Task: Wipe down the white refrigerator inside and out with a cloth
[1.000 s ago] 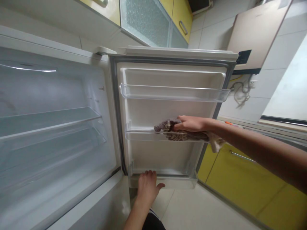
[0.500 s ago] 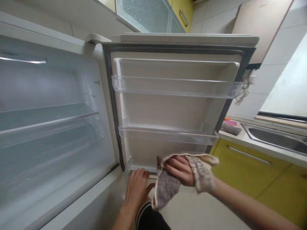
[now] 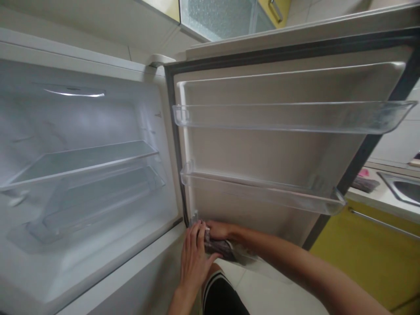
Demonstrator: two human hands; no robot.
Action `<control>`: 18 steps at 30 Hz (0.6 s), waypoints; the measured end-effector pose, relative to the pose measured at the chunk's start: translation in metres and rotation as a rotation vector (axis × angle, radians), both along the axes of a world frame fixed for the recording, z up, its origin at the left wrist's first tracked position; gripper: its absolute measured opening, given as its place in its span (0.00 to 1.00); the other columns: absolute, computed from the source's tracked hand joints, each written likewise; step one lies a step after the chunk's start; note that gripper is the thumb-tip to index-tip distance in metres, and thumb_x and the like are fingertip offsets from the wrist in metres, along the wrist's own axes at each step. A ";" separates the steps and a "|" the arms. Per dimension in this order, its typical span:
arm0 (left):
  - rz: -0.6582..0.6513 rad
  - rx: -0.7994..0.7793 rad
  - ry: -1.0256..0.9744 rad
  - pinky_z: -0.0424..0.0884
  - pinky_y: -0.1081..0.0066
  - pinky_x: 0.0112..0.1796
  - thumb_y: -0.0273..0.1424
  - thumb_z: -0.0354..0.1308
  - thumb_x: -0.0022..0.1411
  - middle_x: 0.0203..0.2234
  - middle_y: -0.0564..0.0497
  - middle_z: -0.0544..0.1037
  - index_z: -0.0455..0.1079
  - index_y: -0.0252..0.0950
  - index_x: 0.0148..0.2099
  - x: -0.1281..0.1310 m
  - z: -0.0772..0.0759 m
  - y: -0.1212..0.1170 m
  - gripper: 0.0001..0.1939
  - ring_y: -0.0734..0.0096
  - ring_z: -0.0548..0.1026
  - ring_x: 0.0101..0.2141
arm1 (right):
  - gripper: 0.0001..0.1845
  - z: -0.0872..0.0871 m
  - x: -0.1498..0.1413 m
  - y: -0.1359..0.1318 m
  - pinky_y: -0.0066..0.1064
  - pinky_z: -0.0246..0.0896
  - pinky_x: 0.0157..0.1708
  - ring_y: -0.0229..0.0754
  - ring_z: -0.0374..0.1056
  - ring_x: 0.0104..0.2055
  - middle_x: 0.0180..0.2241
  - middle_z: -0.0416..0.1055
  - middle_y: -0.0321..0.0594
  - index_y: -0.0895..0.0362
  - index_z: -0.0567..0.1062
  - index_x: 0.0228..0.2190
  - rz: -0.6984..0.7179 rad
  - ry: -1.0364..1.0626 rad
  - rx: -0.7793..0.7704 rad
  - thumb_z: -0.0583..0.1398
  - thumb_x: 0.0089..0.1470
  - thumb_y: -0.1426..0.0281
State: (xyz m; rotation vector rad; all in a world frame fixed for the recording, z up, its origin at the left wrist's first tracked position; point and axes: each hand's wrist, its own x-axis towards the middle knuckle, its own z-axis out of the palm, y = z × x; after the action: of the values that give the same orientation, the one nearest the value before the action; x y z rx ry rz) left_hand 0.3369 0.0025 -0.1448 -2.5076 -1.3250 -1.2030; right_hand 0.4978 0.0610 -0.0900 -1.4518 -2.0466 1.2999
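The refrigerator door (image 3: 272,157) stands open, with clear plastic bins on its inner side. My left hand (image 3: 196,249) is at the hinge-side end of the lowest door bin (image 3: 252,258), its fingers over the rim and its thumb out to the right. My right hand (image 3: 219,230) reaches into that bin beside the left fingertips, closed on a grey-brown fluffy cloth (image 3: 225,249). Part of the cloth hangs in the bin, and its far end is hidden by my hands. My right forearm crosses in front of the door's lower part.
Inside the lit refrigerator are a glass shelf (image 3: 88,164) and a clear drawer (image 3: 98,205). Higher on the door are a middle bin (image 3: 262,192) and a top bin (image 3: 278,118). A yellow cabinet (image 3: 367,245), a sink (image 3: 407,188) and another grey cloth (image 3: 365,183) are at right. My knee (image 3: 223,293) is below.
My right hand has moved left and down with the cloth, from before the door into the lowest bin. My left hand stays at the bin's end. The view has shifted closer to the door.
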 end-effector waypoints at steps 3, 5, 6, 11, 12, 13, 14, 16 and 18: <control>0.012 -0.124 0.026 0.60 0.43 0.70 0.43 0.77 0.53 0.65 0.40 0.71 0.57 0.41 0.71 0.001 0.004 0.002 0.50 0.46 0.66 0.67 | 0.11 0.012 0.040 -0.026 0.28 0.62 0.34 0.37 0.62 0.32 0.29 0.70 0.35 0.60 0.78 0.34 -0.027 -0.115 -0.079 0.60 0.49 0.68; 0.029 -0.182 0.071 0.60 0.44 0.70 0.46 0.76 0.53 0.63 0.40 0.73 0.64 0.40 0.67 0.002 0.005 0.003 0.44 0.44 0.67 0.66 | 0.12 0.025 0.071 -0.048 0.28 0.61 0.32 0.37 0.63 0.30 0.28 0.71 0.35 0.59 0.79 0.33 -0.047 -0.201 -0.126 0.60 0.47 0.67; 0.037 -0.194 0.101 0.60 0.44 0.69 0.48 0.75 0.53 0.62 0.39 0.74 0.67 0.39 0.65 0.003 0.005 0.004 0.42 0.43 0.68 0.66 | 0.12 0.032 0.085 -0.060 0.28 0.61 0.31 0.38 0.63 0.29 0.28 0.71 0.35 0.59 0.79 0.33 -0.057 -0.238 -0.151 0.61 0.45 0.66; -0.018 -0.175 0.259 0.51 0.39 0.72 0.48 0.67 0.63 0.56 0.40 0.79 0.73 0.36 0.60 0.001 0.023 0.005 0.29 0.47 0.74 0.60 | 0.08 0.069 0.124 -0.118 0.34 0.64 0.34 0.44 0.69 0.29 0.25 0.72 0.41 0.57 0.76 0.24 -0.161 -0.636 0.017 0.62 0.47 0.65; -0.052 -0.182 0.300 0.49 0.40 0.72 0.46 0.66 0.66 0.53 0.41 0.81 0.74 0.36 0.59 0.000 0.030 0.005 0.26 0.49 0.76 0.57 | 0.08 0.074 0.124 -0.129 0.36 0.66 0.37 0.47 0.72 0.31 0.28 0.75 0.44 0.57 0.77 0.25 -0.189 -0.708 0.132 0.62 0.49 0.65; -0.081 -0.197 0.339 0.50 0.41 0.72 0.44 0.65 0.67 0.50 0.42 0.82 0.74 0.36 0.57 -0.001 0.037 0.006 0.23 0.50 0.77 0.56 | 0.08 0.078 0.123 -0.139 0.39 0.68 0.40 0.49 0.74 0.34 0.32 0.76 0.46 0.56 0.78 0.29 -0.217 -0.747 0.256 0.61 0.51 0.65; -0.104 -0.218 0.372 0.51 0.42 0.72 0.42 0.64 0.68 0.49 0.42 0.82 0.75 0.35 0.56 -0.001 0.044 0.008 0.20 0.51 0.77 0.55 | 0.09 0.080 0.120 -0.149 0.40 0.69 0.42 0.51 0.74 0.37 0.35 0.77 0.49 0.56 0.78 0.33 -0.249 -0.744 0.380 0.60 0.53 0.65; -0.140 -0.286 0.419 0.58 0.45 0.68 0.39 0.61 0.70 0.49 0.41 0.82 0.75 0.35 0.56 0.000 0.056 0.011 0.17 0.50 0.78 0.54 | 0.15 0.075 0.109 -0.162 0.43 0.70 0.46 0.54 0.75 0.44 0.43 0.77 0.52 0.57 0.78 0.42 -0.320 -0.676 0.647 0.57 0.54 0.68; -0.169 -0.361 0.447 0.66 0.48 0.62 0.36 0.57 0.72 0.49 0.39 0.83 0.75 0.34 0.54 0.004 0.063 0.016 0.14 0.48 0.78 0.53 | 0.25 0.055 0.089 -0.167 0.47 0.70 0.52 0.57 0.72 0.53 0.52 0.75 0.56 0.59 0.75 0.51 -0.416 -0.583 0.930 0.57 0.51 0.72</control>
State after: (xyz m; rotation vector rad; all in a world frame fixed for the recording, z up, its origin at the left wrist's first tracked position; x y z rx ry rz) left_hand 0.3404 0.0182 -0.0817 -2.9424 -1.3196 -0.3898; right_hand 0.5869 -0.1056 -0.0347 -1.6881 -2.0155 -0.2890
